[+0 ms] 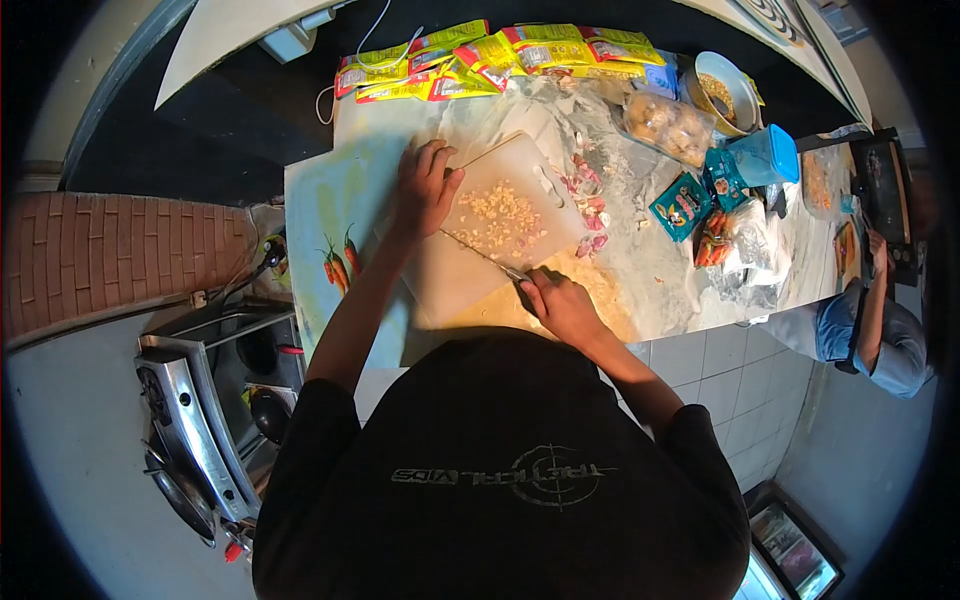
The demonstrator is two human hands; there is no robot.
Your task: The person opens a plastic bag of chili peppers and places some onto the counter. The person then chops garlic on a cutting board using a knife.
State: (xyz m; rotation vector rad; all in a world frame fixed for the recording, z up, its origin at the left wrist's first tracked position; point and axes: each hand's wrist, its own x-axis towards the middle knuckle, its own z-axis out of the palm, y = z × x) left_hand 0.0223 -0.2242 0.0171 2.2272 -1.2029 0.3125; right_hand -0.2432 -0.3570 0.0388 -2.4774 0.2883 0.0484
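A pale cutting board (450,290) lies on the table in front of me, with finely chopped pieces that look like garlic (500,212) scattered over its middle. My right hand (565,305) is closed around the handle of a knife (482,254). The blade points left across the board, just on my side of the chopped pieces. My left hand (428,190) rests at the board's left edge, fingers stretched out and nothing visible in them. Beyond the board's right end are reddish shallot skins (590,215). Left of the board lie a few red chillies (342,265).
Yellow packets (520,50) line the table's back edge. At right are a bowl (725,90), a bag of round items (665,128), a blue-lidded tub (770,155) and green sachets (683,205). Another person (870,335) stands far right. A metal stove (190,430) is at lower left.
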